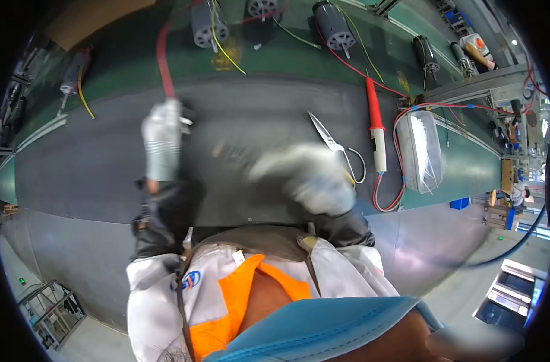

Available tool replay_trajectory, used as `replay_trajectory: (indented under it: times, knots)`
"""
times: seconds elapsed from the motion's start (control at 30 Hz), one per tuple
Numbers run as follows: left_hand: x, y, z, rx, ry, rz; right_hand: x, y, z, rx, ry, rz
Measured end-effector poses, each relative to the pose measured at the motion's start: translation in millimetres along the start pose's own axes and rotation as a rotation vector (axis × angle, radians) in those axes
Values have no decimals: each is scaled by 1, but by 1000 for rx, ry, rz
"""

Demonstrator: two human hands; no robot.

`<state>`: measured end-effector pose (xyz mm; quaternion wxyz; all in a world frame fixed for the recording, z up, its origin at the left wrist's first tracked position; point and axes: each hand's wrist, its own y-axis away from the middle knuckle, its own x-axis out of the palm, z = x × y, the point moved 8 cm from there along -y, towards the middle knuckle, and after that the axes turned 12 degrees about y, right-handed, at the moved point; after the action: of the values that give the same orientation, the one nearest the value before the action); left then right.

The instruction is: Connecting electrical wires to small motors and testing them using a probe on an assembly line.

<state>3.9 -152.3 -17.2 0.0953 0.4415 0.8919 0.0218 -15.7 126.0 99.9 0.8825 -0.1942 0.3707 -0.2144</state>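
Note:
My left hand [162, 136], in a whitish knit glove, is closed at the left of the dark work mat [245, 114]. A red wire [161, 57], smeared by motion, runs from the far side down into its fingers. Something small and metallic shows beside the thumb, too blurred to name. My right hand [314, 178], also gloved, is smeared by motion over the right part of the mat, so its fingers do not show clearly. Close to it lie scissors [332, 142] with pale handles, blades pointing away. Right of them rests a red-and-white test probe [374, 120] with its cable.
Grey cylindrical motors with yellow and red wires, such as one motor [210, 27] and another [334, 27], stand along the green bench [275, 57] at the far side. A clear plastic box [435, 160] of white cable ties sits right. A metal frame [480, 87] rises behind it.

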Motion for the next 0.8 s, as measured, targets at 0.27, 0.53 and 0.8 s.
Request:
replay_trajectory:
  times: [0.27,0.53,0.8]
  knots:
    - [-26,-12,-88,987,-784,-174,-49,67,-124,1042,-209,-201]
    - [166,-60,-75,1253,-1098,488,-95,-143,-349,990,880,-221]
    - [118,-123,-52,1195,-1099,333,-66,-138,-426,905,1115,-931]
